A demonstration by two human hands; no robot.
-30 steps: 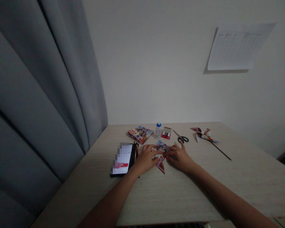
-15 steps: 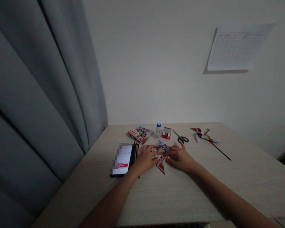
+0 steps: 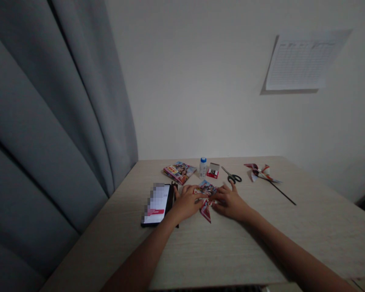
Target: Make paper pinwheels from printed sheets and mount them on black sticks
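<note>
A colourful printed paper pinwheel piece (image 3: 207,188) lies on the table between my hands, with cut flaps and a red pointed flap (image 3: 205,213) toward me. My left hand (image 3: 187,202) is closed at its left side, the fingertips pressed on the paper near its middle. On the right edge my right hand (image 3: 229,202) has its fingers bent onto the paper, the thumb side low and one finger raised. Both sets of fingertips nearly meet and cover the centre. Just left of my left hand lies a phone (image 3: 155,207) with its screen lit, partly blurred out.
Behind my hands are a stack of printed paper (image 3: 179,172), a blue-capped white bottle (image 3: 202,168), a small open red box (image 3: 213,172) and black-handled scissors (image 3: 235,178). A pinwheel on a dark stick (image 3: 261,174) lies farther right. A grey curtain (image 3: 63,121) hangs at left.
My hands stay in almost the same place on the paper. The red flap toward me looks slightly wider now.
</note>
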